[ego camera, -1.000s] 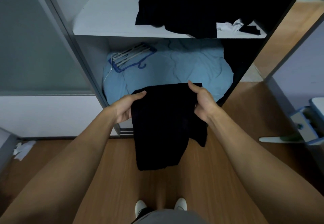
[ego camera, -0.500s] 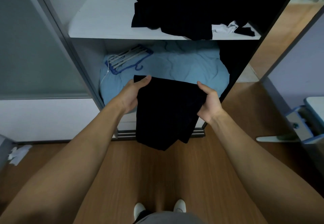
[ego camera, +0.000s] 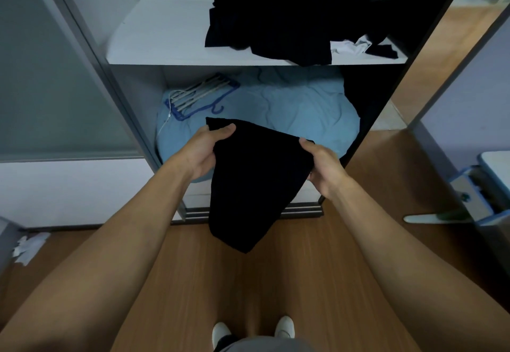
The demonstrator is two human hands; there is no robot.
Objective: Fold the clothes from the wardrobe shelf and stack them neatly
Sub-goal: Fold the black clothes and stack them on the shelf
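I am gripping the black garment at its top edge with both hands. My left hand is pinching the upper left corner, thumb lying on top of the cloth and fingers tucked beneath. My right hand is clamping the upper right corner in the same way, thumb over and fingers under. The piece is hanging between them in the air, in front of the lower wardrobe compartment and above the wooden floor, touching neither. It is looking like a doubled panel of matte, soft fabric: the top edge is running fairly straight from hand to hand, while the lower end is drooping into an uneven point, so I am judging the fold as only partly made and in need of squaring. Above, the shelf is carrying a rumpled heap of dark clothes with a white garment poking out at its right side, all of it unfolded. I am seeing no finished stack anywhere, so I am reckoning the task is at an early stage, with this piece in progress and the whole heap left to do. Below the shelf, a blue duvet is filling the compartment, with a bundle of hangers lying on it.
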